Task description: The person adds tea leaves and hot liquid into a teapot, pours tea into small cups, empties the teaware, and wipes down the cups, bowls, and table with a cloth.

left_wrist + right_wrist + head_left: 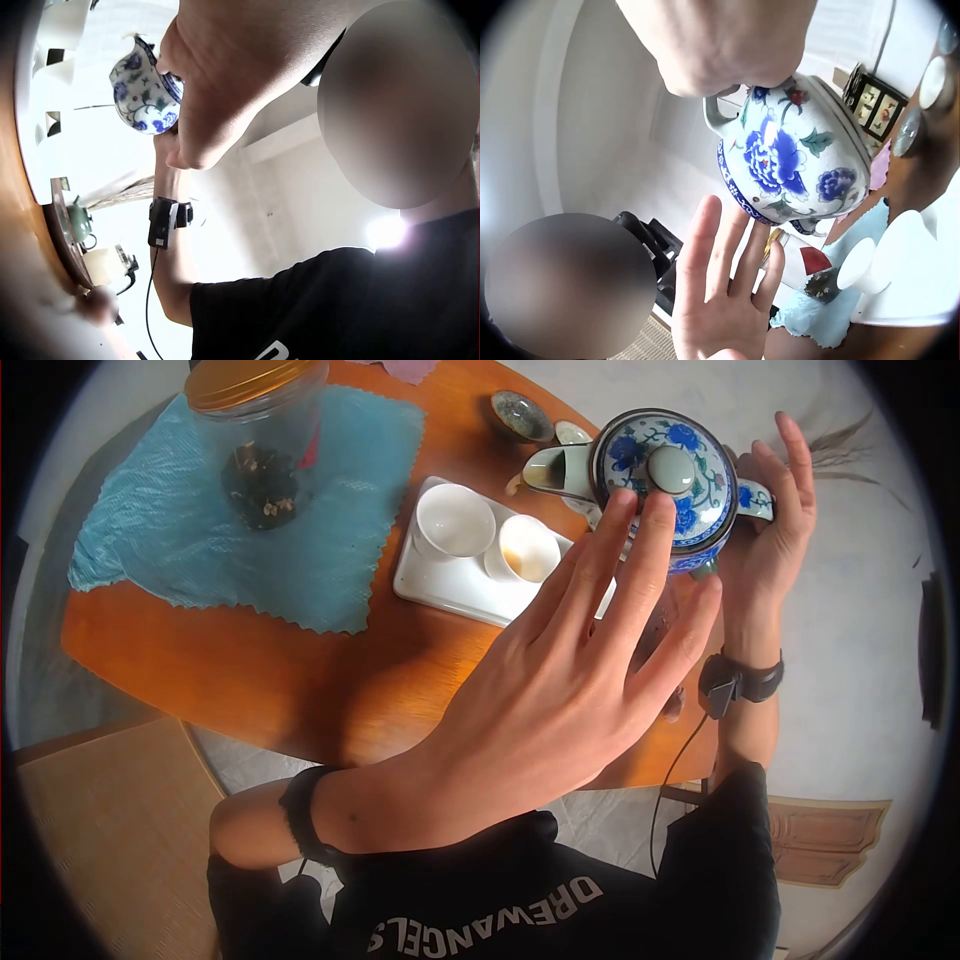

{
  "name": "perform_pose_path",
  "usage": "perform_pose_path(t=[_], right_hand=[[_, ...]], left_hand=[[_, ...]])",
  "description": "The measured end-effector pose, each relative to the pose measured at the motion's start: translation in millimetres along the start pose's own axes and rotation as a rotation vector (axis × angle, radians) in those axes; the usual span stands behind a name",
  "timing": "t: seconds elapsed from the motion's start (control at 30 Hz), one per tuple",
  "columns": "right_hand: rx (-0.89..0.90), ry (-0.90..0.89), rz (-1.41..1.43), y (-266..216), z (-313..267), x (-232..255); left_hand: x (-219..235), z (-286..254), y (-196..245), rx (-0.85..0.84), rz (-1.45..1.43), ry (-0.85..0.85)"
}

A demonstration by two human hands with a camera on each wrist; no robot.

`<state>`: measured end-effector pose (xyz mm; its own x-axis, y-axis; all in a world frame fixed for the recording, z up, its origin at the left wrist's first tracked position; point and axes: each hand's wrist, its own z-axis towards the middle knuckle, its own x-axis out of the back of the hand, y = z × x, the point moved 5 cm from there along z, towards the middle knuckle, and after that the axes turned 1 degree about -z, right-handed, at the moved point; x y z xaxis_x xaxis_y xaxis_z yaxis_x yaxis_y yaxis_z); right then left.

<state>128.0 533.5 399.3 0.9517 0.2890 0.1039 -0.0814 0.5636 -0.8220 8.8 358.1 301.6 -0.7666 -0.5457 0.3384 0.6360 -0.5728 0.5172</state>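
Observation:
A blue-and-white floral teapot (640, 445) hangs tilted above the table's right side, its spout pointing left in the head view. My right hand (775, 545) grips it at the handle, with some fingers sticking up. In the right wrist view that hand covers the top of the handle. My left hand (555, 670) reaches across with straight, spread fingers, its fingertips by the teapot's lid (671, 468). The left palm (724, 319) faces the pot. Just left of the teapot, two white cups (455, 520) stand on a white tray (440, 595); one has a little brownish liquid in it.
A glass jar (255, 450) with a gold lid and dark contents stands on a light blue cloth (350, 550) at the left. Behind the tray is a small dark bowl (520, 415). A cable (672, 760) hangs from the right wrist's camera.

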Motion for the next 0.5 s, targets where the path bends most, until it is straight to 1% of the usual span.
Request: perform_pose_path(t=[0.07, 0.13, 0.2, 0.27, 0.3, 0.37, 0.4, 0.47, 0.5], right_hand=[[0.051, -0.022, -0.043, -4.9, 3.6, -3.1], [0.055, -0.021, -0.029, -4.4, 6.6, -2.9], [0.059, -0.018, -0.013, -2.1, 6.4, -3.9], [-0.029, 0.096, 0.042, 6.0, -0.6, -4.8], [-0.027, 0.099, 0.044, 8.1, -3.0, -5.5], [-0.346, 0.370, 0.051, 28.2, -12.2, 7.9], [-0.253, 0.230, -0.151, 25.1, -16.1, 6.7], [-0.224, 0.260, -0.111, 35.1, -8.9, 15.7], [-0.199, 0.292, -0.073, 39.8, -1.5, 21.5]], left_hand=[[1.4, 0.5, -2.1, 0.001, -0.009, 0.013], [2.8, 1.9, -1.7, -0.096, 0.094, 0.008], [2.2, 5.0, -2.7, -0.093, 0.097, 0.029], [2.6, 9.7, -1.2, -0.094, 0.097, 0.047], [3.5, 13.7, 0.2, -0.087, 0.124, 0.054], [-2.4, 22.7, 1.7, -0.086, 0.151, 0.065], [-7.8, 28.0, 2.1, -0.104, 0.190, 0.109], [-17.8, 40.4, -1.0, -0.139, 0.264, 0.162], [-21.7, 47.7, -2.2, -0.149, 0.308, 0.123]])
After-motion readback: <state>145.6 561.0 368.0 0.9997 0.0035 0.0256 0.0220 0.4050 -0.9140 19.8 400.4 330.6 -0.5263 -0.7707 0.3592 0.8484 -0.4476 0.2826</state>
